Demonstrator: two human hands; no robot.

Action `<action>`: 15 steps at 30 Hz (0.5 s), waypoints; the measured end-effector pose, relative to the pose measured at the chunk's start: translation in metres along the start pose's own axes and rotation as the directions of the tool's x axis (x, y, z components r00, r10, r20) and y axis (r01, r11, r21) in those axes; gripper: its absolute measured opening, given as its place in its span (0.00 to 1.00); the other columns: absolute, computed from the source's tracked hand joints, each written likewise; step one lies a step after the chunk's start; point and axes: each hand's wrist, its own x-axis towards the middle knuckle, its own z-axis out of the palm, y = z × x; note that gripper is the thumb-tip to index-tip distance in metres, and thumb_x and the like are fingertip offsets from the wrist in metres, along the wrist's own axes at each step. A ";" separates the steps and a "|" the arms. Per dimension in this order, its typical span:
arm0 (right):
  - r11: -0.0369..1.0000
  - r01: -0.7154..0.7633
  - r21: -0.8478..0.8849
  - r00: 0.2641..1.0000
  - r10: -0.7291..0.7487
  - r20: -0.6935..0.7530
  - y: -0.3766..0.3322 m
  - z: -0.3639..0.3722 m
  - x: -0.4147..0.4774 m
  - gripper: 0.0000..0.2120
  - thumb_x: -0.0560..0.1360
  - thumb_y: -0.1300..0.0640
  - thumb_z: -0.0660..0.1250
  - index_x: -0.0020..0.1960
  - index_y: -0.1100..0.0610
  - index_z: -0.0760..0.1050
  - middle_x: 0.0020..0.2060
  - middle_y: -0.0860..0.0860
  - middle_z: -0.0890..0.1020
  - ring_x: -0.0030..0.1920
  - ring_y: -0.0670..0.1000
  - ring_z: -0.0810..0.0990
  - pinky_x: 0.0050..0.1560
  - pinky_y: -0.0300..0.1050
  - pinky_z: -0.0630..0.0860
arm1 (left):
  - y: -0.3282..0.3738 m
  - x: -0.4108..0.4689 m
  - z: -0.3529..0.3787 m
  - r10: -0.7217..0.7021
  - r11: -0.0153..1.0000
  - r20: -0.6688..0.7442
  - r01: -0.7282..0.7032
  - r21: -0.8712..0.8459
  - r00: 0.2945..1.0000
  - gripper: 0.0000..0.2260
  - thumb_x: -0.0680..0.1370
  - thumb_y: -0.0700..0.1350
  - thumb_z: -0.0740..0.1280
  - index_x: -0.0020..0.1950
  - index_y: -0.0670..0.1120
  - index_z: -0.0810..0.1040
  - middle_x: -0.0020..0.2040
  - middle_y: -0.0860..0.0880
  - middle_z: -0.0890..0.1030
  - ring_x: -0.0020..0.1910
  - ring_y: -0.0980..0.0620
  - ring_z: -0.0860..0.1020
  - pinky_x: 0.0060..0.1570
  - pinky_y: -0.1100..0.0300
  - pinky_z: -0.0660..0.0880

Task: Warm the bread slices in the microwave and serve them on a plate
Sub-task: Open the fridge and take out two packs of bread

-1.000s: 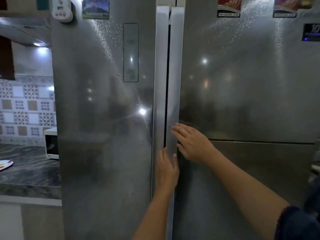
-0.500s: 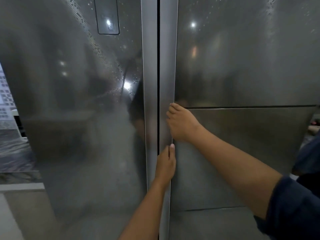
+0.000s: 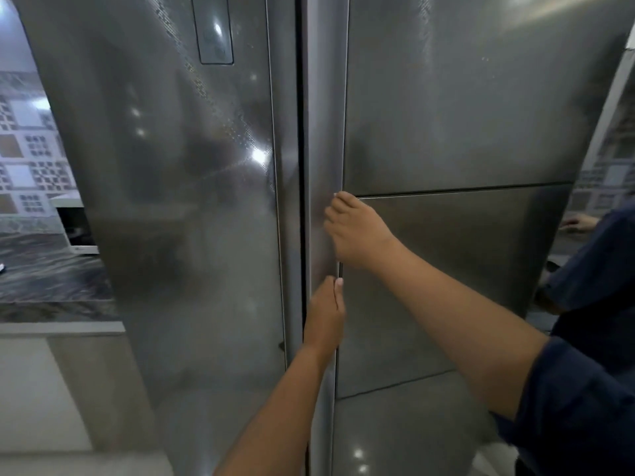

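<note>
A tall steel fridge fills the view, with a left door (image 3: 192, 235) and a right door (image 3: 464, 132) meeting at a dark gap. My right hand (image 3: 355, 231) curls its fingers round the vertical handle strip (image 3: 326, 115) of the right door. Just below, my left hand (image 3: 324, 314) grips the same strip, thumb up along its edge. The white microwave (image 3: 74, 225) shows partly behind the fridge's left side. No bread and no plate are in sight.
A dark marble counter (image 3: 44, 286) runs along the left under a patterned tile wall (image 3: 31, 156). A control panel (image 3: 213, 32) sits high on the left door. Another hand (image 3: 579, 222) shows at the far right edge.
My view has come closer to the fridge and tipped down. My right hand went from lying flat on the handle strip to curling round it; my left hand stays just beneath it.
</note>
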 end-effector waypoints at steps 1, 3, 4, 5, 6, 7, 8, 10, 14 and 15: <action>1.000 0.005 0.023 0.999 -0.004 -0.054 0.002 -0.008 -0.012 0.28 0.67 0.56 0.45 0.47 0.58 0.83 0.48 0.53 0.84 0.56 0.53 0.80 0.66 0.46 0.71 | 0.006 -0.011 0.000 0.026 0.999 0.009 -0.027 0.036 1.000 0.14 0.82 0.49 0.52 0.39 0.45 0.66 0.33 0.51 0.67 0.31 0.55 0.66 0.34 0.58 0.62; 1.000 0.020 0.009 1.000 -0.020 -0.023 0.006 -0.013 -0.037 0.19 0.70 0.51 0.56 0.47 0.56 0.83 0.47 0.51 0.84 0.55 0.53 0.81 0.66 0.46 0.70 | 0.019 -0.034 -0.001 0.090 0.990 0.024 -0.092 0.111 0.996 0.12 0.82 0.47 0.53 0.41 0.45 0.67 0.35 0.51 0.69 0.33 0.53 0.67 0.36 0.59 0.62; 1.000 0.023 -0.014 0.999 -0.024 -0.036 0.007 -0.016 -0.052 0.17 0.69 0.49 0.60 0.48 0.55 0.83 0.48 0.51 0.84 0.56 0.52 0.80 0.67 0.47 0.68 | 0.025 -0.045 0.000 0.147 0.976 0.007 -0.147 0.163 0.989 0.10 0.82 0.45 0.54 0.43 0.45 0.69 0.38 0.51 0.71 0.36 0.53 0.68 0.39 0.59 0.63; 1.000 0.011 -0.029 0.997 -0.013 -0.078 0.009 -0.022 -0.066 0.16 0.68 0.48 0.63 0.47 0.55 0.83 0.47 0.51 0.84 0.54 0.52 0.81 0.66 0.47 0.69 | 0.030 -0.058 0.000 0.204 0.956 -0.019 -0.195 0.218 0.979 0.08 0.81 0.44 0.56 0.46 0.43 0.72 0.42 0.49 0.73 0.39 0.52 0.70 0.42 0.59 0.64; 1.000 0.010 -0.010 0.996 -0.011 -0.085 0.010 -0.030 -0.080 0.16 0.66 0.49 0.62 0.43 0.57 0.83 0.43 0.52 0.84 0.51 0.54 0.82 0.66 0.48 0.69 | 0.036 -0.070 0.002 0.250 0.937 -0.049 -0.229 0.264 0.967 0.08 0.80 0.44 0.57 0.50 0.42 0.73 0.46 0.47 0.75 0.43 0.50 0.72 0.45 0.59 0.66; 1.000 0.018 -0.001 0.995 -0.018 -0.097 0.013 -0.034 -0.094 0.17 0.66 0.50 0.58 0.40 0.58 0.82 0.40 0.53 0.84 0.48 0.55 0.82 0.65 0.50 0.67 | 0.042 -0.081 0.003 0.284 0.924 -0.088 -0.248 0.291 0.955 0.09 0.78 0.44 0.57 0.54 0.42 0.73 0.51 0.45 0.75 0.48 0.49 0.72 0.48 0.57 0.69; 1.000 0.012 0.012 0.996 -0.011 -0.085 0.015 -0.039 -0.109 0.17 0.65 0.51 0.56 0.38 0.58 0.81 0.38 0.53 0.83 0.47 0.55 0.82 0.63 0.50 0.66 | 0.049 -0.091 0.003 0.320 0.916 -0.139 -0.269 0.297 0.937 0.11 0.77 0.45 0.57 0.57 0.43 0.71 0.55 0.44 0.73 0.52 0.49 0.71 0.52 0.55 0.70; 0.999 0.003 0.048 0.996 0.001 -0.089 0.022 -0.052 -0.138 0.14 0.66 0.52 0.57 0.36 0.56 0.80 0.35 0.51 0.82 0.44 0.53 0.81 0.59 0.47 0.69 | 0.064 -0.103 -0.001 0.391 0.905 -0.265 -0.316 0.285 0.882 0.13 0.76 0.45 0.58 0.60 0.43 0.69 0.58 0.44 0.69 0.55 0.50 0.69 0.56 0.58 0.66; 0.974 -0.004 0.229 0.959 0.068 -0.275 0.038 -0.079 -0.188 0.07 0.73 0.55 0.62 0.45 0.55 0.77 0.41 0.52 0.81 0.42 0.53 0.79 0.49 0.46 0.73 | 0.093 -0.106 -0.011 0.205 0.976 -0.296 -0.217 -0.009 0.933 0.15 0.81 0.44 0.53 0.67 0.42 0.68 0.63 0.44 0.70 0.58 0.55 0.70 0.61 0.58 0.68; 0.980 -0.004 0.197 0.937 0.072 -0.341 0.043 -0.084 -0.198 0.09 0.74 0.54 0.61 0.50 0.56 0.77 0.46 0.54 0.81 0.46 0.54 0.79 0.52 0.47 0.72 | 0.101 -0.103 -0.010 0.157 0.979 -0.218 -0.182 -0.096 0.963 0.17 0.82 0.45 0.52 0.69 0.43 0.66 0.66 0.45 0.70 0.62 0.55 0.69 0.65 0.55 0.68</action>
